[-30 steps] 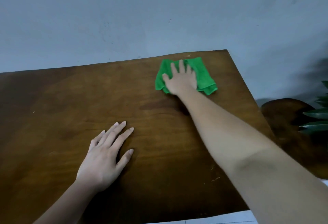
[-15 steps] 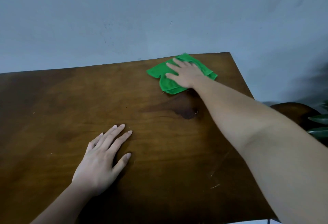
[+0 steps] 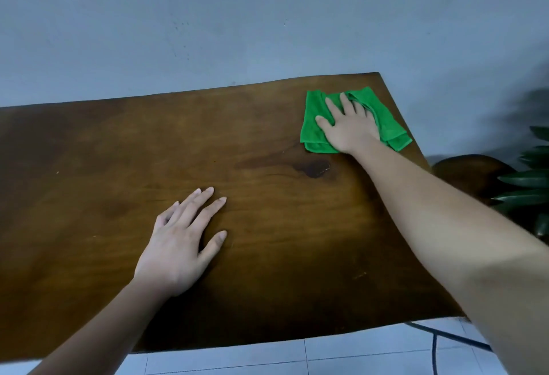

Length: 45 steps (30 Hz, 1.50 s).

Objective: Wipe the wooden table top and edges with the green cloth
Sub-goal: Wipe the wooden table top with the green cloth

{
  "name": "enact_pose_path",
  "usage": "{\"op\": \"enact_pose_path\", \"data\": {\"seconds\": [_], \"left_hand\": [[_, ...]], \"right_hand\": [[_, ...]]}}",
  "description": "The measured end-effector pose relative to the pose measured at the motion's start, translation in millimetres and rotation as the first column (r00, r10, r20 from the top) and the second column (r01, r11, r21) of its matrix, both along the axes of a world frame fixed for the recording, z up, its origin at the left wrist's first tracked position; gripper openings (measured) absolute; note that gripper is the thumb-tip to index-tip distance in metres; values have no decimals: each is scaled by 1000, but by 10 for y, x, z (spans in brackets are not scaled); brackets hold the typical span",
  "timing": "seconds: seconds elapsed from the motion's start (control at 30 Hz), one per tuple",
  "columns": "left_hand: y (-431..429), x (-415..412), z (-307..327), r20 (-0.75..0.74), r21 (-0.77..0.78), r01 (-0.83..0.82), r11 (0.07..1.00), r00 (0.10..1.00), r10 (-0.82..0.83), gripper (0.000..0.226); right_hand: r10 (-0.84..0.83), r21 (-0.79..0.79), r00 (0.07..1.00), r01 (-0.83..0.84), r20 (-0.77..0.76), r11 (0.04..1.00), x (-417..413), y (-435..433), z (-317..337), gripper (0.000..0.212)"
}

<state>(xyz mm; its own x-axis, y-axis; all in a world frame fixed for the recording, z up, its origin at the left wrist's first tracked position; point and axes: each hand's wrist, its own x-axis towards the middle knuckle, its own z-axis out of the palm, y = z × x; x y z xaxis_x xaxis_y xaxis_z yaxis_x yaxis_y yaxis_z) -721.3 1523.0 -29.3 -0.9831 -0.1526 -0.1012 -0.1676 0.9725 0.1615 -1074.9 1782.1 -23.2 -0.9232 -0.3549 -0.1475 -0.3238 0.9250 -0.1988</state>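
- The green cloth (image 3: 353,120) lies crumpled on the far right corner of the wooden table (image 3: 118,172), close to the right edge.
- Your right hand (image 3: 349,125) presses flat on the cloth, fingers spread, not gripping it.
- Your left hand (image 3: 181,241) rests open, palm down, on the bare wood, well apart from the cloth.
- A dark knot (image 3: 312,168) shows in the wood between both hands.
- Some green leaves (image 3: 525,184) stand beyond the right edge.
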Motion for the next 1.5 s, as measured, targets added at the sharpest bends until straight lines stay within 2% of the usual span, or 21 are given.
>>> {"op": "enact_pose_path", "data": {"seconds": [0.3, 0.6, 0.7, 0.87, 0.93, 1.23, 1.37, 1.5], "left_hand": [[17, 27, -14, -30, -11, 9, 1000, 999, -9, 78], [-14, 51, -70, -41, -24, 34, 999, 999, -35, 84], [-24, 49, -59, -36, -17, 45, 999, 998, -46, 85], [-18, 43, -44, -47, -10, 54, 998, 997, -55, 81], [-13, 49, -36, -42, -9, 58, 998, 997, -59, 77], [199, -72, 166, -44, 87, 92, 992, 995, -88, 75], [687, -569, 211, -57, 80, 180, 980, 983, -176, 71], [1249, -1367, 208, -43, 69, 183, 981, 983, -181, 71]], "right_hand": [[111, 21, 993, -111, -29, 994, 1687, 288, -70, 81], [193, -54, 980, -196, -46, 979, 3143, 897, -188, 71], [155, -21, 986, -157, -62, 987, 3048, 1295, -162, 72], [-192, 39, 980, 194, -51, 980, 2395, 1710, -46, 83], [-246, 54, 968, 249, -49, 967, 2332, 1678, -84, 87], [-220, 41, 970, 225, -106, 973, 2416, 1699, -156, 87], [-186, 11, 975, 189, -123, 982, 2201, 1763, -187, 89], [-167, -97, 984, 161, -55, 982, 1733, 1872, -239, 86]]}}
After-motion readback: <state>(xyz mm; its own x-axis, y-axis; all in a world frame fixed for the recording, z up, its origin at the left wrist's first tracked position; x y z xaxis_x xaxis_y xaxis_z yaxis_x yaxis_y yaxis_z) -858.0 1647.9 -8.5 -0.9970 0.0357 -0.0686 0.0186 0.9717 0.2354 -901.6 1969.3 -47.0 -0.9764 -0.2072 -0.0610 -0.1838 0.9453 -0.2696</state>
